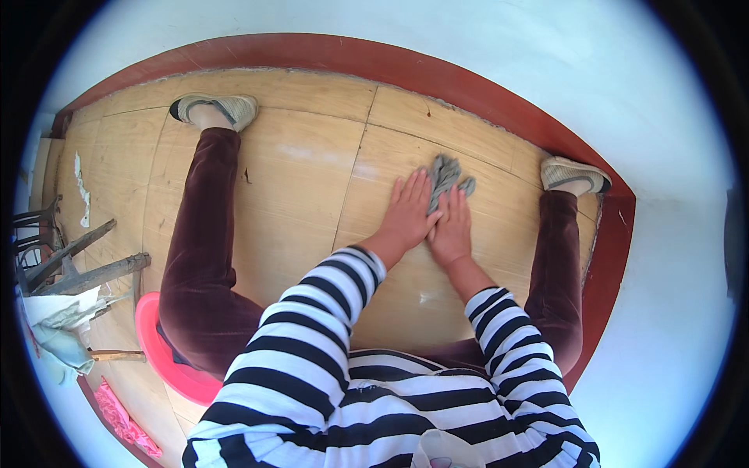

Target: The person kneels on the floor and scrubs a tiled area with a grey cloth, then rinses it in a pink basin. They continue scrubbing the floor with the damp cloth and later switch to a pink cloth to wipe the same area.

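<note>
A crumpled grey cloth (445, 172) lies bunched on the wood-patterned tile floor (292, 228). Both of my hands are palm down, side by side, pressing on it with fingers pointing forward. My left hand (409, 209) covers its near left part, the thumb touching the other hand. The fingers of my right hand (452, 229) rest on its near right part. Folds of cloth stick out beyond and between the fingers; the portion under the palms is hidden.
My shoes (219, 111) stand wide apart near the dark red skirting (304, 50). At left are a pink plastic basin or stool rim (175, 371), wooden legs (96, 275), draped cloths (61, 345) and a white scrap (82, 190). A pink cloth (124, 420) lies lower left.
</note>
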`<control>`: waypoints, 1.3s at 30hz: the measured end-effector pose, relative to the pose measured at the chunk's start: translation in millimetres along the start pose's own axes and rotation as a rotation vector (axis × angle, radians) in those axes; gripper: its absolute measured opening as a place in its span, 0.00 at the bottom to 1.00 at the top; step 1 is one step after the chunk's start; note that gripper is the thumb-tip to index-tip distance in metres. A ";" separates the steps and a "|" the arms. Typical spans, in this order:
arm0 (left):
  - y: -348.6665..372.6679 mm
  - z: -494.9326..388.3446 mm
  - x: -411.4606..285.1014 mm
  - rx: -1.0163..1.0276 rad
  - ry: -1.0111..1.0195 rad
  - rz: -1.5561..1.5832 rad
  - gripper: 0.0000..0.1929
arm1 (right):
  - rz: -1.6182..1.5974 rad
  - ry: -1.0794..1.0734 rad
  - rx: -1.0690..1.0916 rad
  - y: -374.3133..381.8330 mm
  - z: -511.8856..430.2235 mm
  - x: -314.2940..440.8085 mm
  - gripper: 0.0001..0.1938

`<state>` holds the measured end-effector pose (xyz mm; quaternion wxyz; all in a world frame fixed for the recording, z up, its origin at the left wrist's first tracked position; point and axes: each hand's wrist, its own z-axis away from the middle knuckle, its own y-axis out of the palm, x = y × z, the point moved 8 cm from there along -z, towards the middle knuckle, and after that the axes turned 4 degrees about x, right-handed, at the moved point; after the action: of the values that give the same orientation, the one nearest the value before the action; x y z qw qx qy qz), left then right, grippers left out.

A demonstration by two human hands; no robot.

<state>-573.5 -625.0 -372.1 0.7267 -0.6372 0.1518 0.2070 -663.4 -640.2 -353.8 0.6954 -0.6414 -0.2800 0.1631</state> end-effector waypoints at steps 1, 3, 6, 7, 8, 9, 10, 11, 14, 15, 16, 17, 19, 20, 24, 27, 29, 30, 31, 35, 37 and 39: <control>1.4 20.0 3.0 0.032 0.016 -0.003 0.39 | 0.035 0.002 0.067 5.4 15.0 9.8 0.28; -1.2 63.3 21.5 0.068 -0.014 -0.055 0.39 | -0.047 -0.105 0.116 9.5 41.6 45.3 0.30; -12.0 126.6 77.8 0.132 -0.208 -0.135 0.39 | -0.199 -0.294 0.233 21.7 62.0 114.9 0.33; -18.6 146.8 96.2 0.127 -0.278 -0.179 0.38 | -0.271 -0.379 0.222 21.2 64.8 139.8 0.34; -23.2 162.5 113.0 0.125 -0.352 -0.223 0.38 | -0.265 -0.407 0.250 26.1 61.6 157.0 0.34; -28.6 170.0 127.2 0.079 -0.416 -0.226 0.37 | -0.268 -0.448 0.231 28.1 50.9 171.0 0.34; -33.5 172.8 140.8 0.032 -0.472 -0.230 0.37 | -0.269 -0.474 0.229 31.6 37.7 182.1 0.33; -40.3 171.2 152.7 -0.031 -0.502 -0.232 0.36 | -0.287 -0.525 0.195 31.0 24.6 192.8 0.33; -54.4 153.0 179.7 -0.153 -0.579 -0.249 0.35 | -0.269 -0.587 0.195 37.9 -16.9 206.4 0.33; -56.3 143.1 188.4 -0.142 -0.634 -0.258 0.35 | -0.241 -0.594 0.166 37.7 -30.4 205.0 0.32; -62.4 127.8 192.9 -0.164 -0.628 -0.270 0.34 | -0.210 -0.596 0.150 38.1 -46.7 202.4 0.32; -71.7 106.9 192.4 -0.227 -0.560 -0.277 0.34 | -0.178 -0.603 0.147 39.6 -64.1 199.3 0.32; -84.9 60.9 196.5 -0.234 -0.512 -0.299 0.34 | -0.056 -0.567 0.125 42.2 -106.2 179.9 0.32; -88.4 32.3 196.0 -0.215 -0.496 -0.305 0.33 | -0.014 -0.536 0.112 42.2 -128.1 165.0 0.32; -85.3 -80.6 162.5 -0.200 -0.360 -0.360 0.33 | 0.037 -0.416 0.071 32.6 -194.6 77.8 0.30; -60.1 -107.3 110.4 -0.210 -0.270 -0.432 0.33 | -0.016 -0.318 0.021 20.6 -165.9 23.7 0.29; -39.1 -108.1 78.7 -0.085 -0.206 -0.408 0.33 | -0.055 -0.254 -0.015 5.6 -145.1 -3.6 0.29; -30.8 -101.8 61.8 -0.055 -0.168 -0.417 0.33 | -0.060 -0.229 -0.020 2.1 -124.8 -9.8 0.29; -22.2 -91.5 47.5 -0.013 -0.131 -0.370 0.33 | -0.070 -0.210 -0.031 -2.0 -102.5 -13.4 0.29; 0.6 -19.0 5.7 0.117 -0.010 -0.382 0.33 | -0.076 -0.206 0.053 -8.7 -14.2 -5.0 0.32; 5.5 34.4 0.3 0.153 0.041 -0.401 0.34 | -0.072 -0.219 0.174 -1.1 30.2 13.7 0.33; 12.3 88.2 8.1 0.253 0.076 -0.520 0.35 | -0.089 -0.310 0.311 8.9 72.8 46.7 0.35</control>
<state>-576.4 -535.7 -374.2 0.8228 -0.5664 0.0349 -0.0309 -668.9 -553.5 -352.7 0.7413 -0.4805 -0.3830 0.2699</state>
